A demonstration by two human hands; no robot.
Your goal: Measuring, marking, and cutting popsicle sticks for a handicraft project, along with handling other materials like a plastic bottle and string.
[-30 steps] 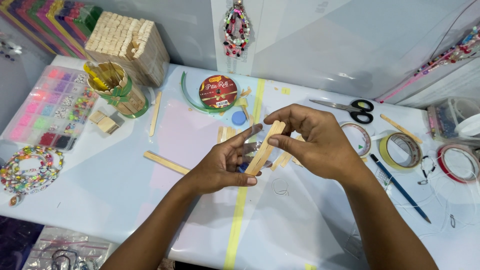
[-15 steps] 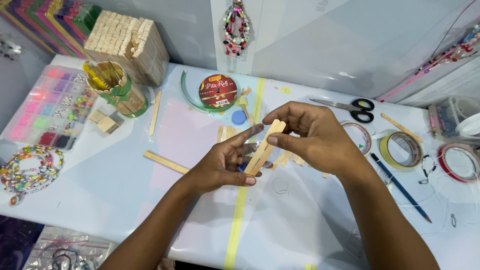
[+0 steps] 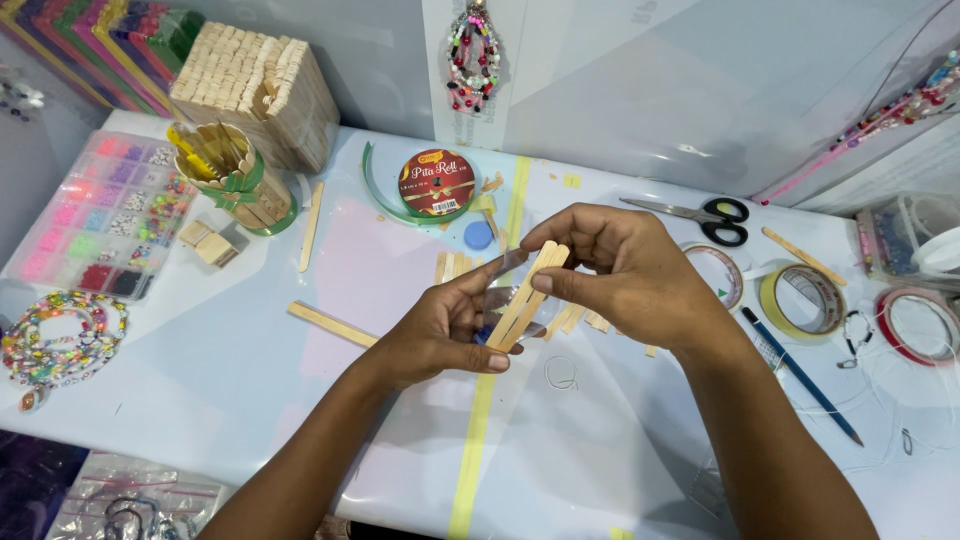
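Above the white counter (image 3: 200, 400), I see 2 flat pale wooden craft sticks (image 3: 528, 296) held side by side between both hands. My left hand (image 3: 440, 335) pinches their lower end, fingers closed on the wood; my right hand (image 3: 630, 275) grips the upper end the same way. I judge them light, stiff and smooth, likely to snap if bent, best gripped on the flat faces. Black-handled scissors (image 3: 700, 212) and loose sticks (image 3: 330, 323) lie nearby.
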